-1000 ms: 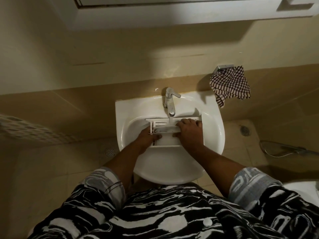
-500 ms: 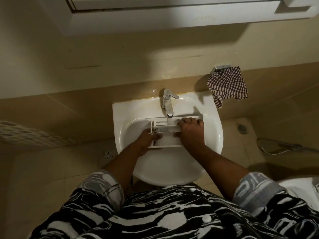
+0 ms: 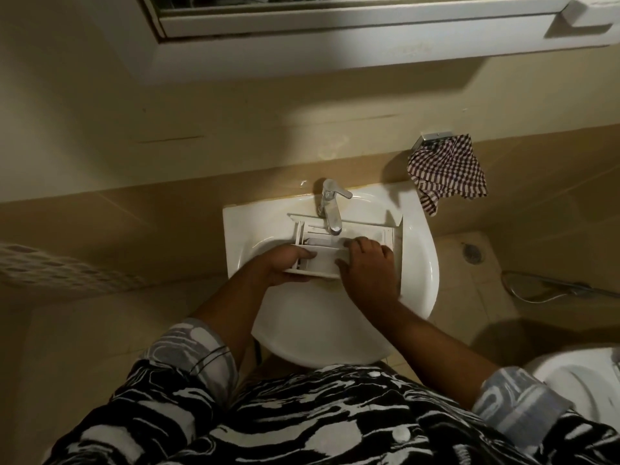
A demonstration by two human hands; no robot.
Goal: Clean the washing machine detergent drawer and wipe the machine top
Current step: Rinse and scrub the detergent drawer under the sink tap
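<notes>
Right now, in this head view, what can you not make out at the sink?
Head view only.
Water from the faucet: too dim and small to tell.
Detergent drawer: right part covered by the right grip; whether it pinches or only presses, unclear.
Sink drain: hidden under the drawer.
Toilet: cut off by the right edge.

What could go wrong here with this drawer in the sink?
The drawer sits right under the faucet, so lifting it could knock them together. Only the left hand grips it while the right hand rests on top; it might slip and hit the sink. The dim light may hide residue.
</notes>
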